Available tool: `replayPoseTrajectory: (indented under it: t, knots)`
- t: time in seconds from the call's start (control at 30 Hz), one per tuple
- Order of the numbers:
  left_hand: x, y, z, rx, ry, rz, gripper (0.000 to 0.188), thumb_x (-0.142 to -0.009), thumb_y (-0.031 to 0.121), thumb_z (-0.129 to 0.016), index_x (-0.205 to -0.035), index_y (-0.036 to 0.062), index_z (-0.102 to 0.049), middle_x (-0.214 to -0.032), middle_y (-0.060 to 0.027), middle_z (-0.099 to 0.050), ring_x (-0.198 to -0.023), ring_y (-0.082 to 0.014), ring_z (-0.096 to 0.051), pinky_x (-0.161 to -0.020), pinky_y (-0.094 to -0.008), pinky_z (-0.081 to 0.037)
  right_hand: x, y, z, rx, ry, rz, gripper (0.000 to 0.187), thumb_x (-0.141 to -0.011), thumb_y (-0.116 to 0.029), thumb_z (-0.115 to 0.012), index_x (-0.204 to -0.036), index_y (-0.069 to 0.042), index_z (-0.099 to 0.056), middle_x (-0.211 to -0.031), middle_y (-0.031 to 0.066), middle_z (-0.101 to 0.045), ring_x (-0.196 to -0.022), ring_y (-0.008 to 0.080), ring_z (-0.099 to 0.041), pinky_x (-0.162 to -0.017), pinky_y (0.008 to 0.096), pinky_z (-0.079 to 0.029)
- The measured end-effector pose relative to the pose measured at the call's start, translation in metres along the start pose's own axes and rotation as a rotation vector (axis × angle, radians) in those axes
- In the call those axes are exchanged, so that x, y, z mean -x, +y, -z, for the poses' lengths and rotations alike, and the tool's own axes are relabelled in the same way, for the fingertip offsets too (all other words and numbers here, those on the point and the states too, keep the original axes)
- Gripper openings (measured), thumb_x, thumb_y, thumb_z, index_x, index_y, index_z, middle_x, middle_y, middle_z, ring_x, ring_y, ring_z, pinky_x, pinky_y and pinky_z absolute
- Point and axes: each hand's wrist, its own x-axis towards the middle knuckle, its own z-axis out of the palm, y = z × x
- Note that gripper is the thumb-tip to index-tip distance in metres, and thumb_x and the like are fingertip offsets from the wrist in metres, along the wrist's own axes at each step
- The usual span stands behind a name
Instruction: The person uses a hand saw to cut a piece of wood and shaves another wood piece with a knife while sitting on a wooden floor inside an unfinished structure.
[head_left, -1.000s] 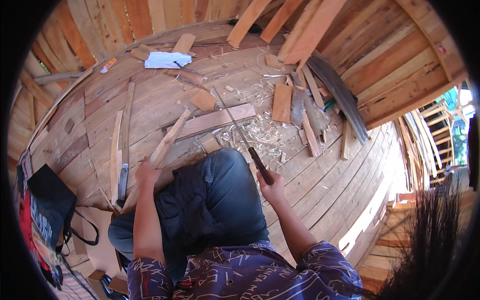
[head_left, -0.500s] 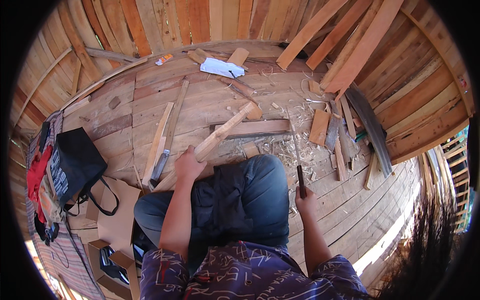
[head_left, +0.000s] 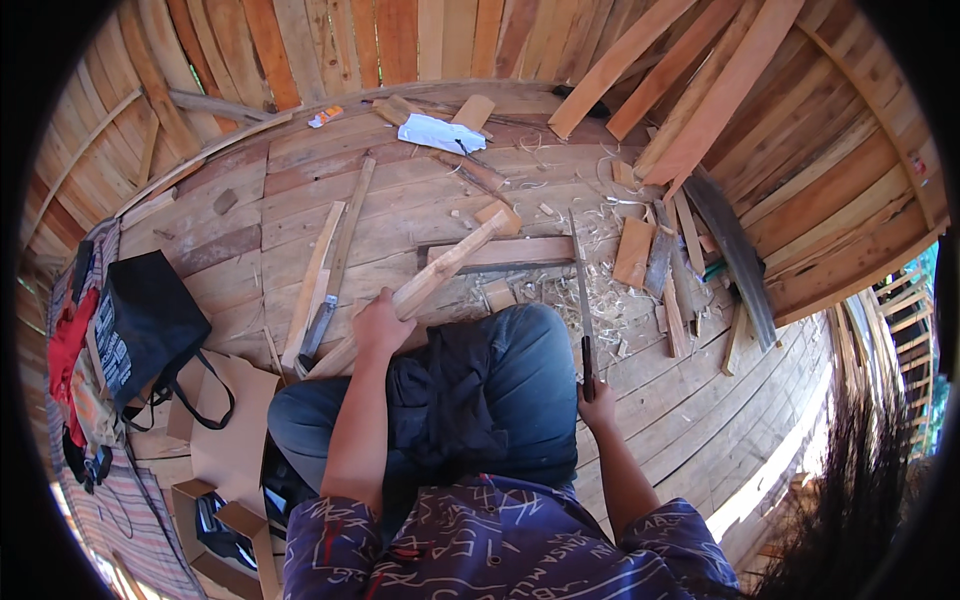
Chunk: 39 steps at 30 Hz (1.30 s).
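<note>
My left hand [head_left: 380, 325] is closed around a pale length of wood [head_left: 445, 265], which runs slantwise from beside my left knee toward the far right. The wood's far end lies by a small wooden block [head_left: 497, 214] and over a flat plank [head_left: 520, 252] on the floor. In my right hand [head_left: 597, 405], to the right of my bent knee, is a long narrow-bladed knife [head_left: 580, 290] held by its dark handle. Its blade points away from me, apart from the wood.
Wood shavings [head_left: 625, 300] and offcuts [head_left: 633, 252] litter the floor ahead and right. Boards [head_left: 730, 90] lean on the far-right wall. Left of me are a black bag [head_left: 155, 325], a cardboard box [head_left: 230, 415] and loose strips [head_left: 350, 230]. A white sheet [head_left: 440, 133] lies far ahead.
My right hand has moved slightly left with the knife, close to my knee, and the blade shows broader. My left hand and the length of wood stay almost where they were.
</note>
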Motion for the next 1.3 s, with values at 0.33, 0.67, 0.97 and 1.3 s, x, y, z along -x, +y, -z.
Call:
replayPoseTrajectory:
  t: [0.33,0.67,0.97,1.3]
  knots:
    - [-0.002,-0.003,0.002,0.014,-0.046,0.011,0.059,-0.068,0.036,-0.077,-0.113,0.0063,-0.053,-0.101,-0.0152,-0.068,-0.099,-0.0304,-0.065,-0.083,-0.0418,-0.051,0.012,0.014,-0.005,0.1,-0.193,0.015,0.029,-0.078,-0.021,-0.066,-0.097,0.0,-0.061,-0.088,0.0283,-0.063,-0.089,0.0471,-0.06,-0.073,0.0499,-0.048]
    - [-0.006,-0.012,-0.027,-0.052,-0.11,-0.016,0.064,-0.069,0.036,-0.077,-0.119,0.0056,-0.052,-0.105,-0.0146,-0.067,-0.102,-0.0301,-0.064,-0.086,-0.0422,-0.05,0.011,0.016,-0.002,0.13,-0.108,0.026,0.022,-0.079,-0.019,-0.067,-0.085,0.001,-0.061,-0.075,0.0254,-0.062,-0.074,0.0436,-0.063,-0.063,0.0483,-0.048]
    - [-0.025,-0.022,-0.056,0.046,-0.039,0.091,0.064,-0.071,0.041,-0.076,-0.123,0.0134,-0.05,-0.121,-0.0114,-0.056,-0.119,-0.0302,-0.05,-0.099,-0.0504,-0.036,-0.026,-0.016,0.038,-0.251,0.182,0.033,0.031,-0.086,-0.019,-0.067,-0.064,-0.001,-0.056,-0.049,0.0046,-0.047,-0.045,0.0104,-0.044,-0.044,0.0325,-0.032]
    - [-0.068,0.015,-0.07,0.026,-0.048,0.062,0.062,-0.073,0.044,-0.074,-0.12,0.0109,-0.051,-0.117,-0.0128,-0.055,-0.114,-0.0325,-0.051,-0.099,-0.0496,-0.036,-0.083,-0.032,0.032,-0.235,0.033,0.173,0.033,-0.081,-0.013,-0.071,-0.057,-0.003,-0.05,-0.045,0.0058,-0.045,-0.04,0.0107,-0.042,-0.04,0.0314,-0.03]
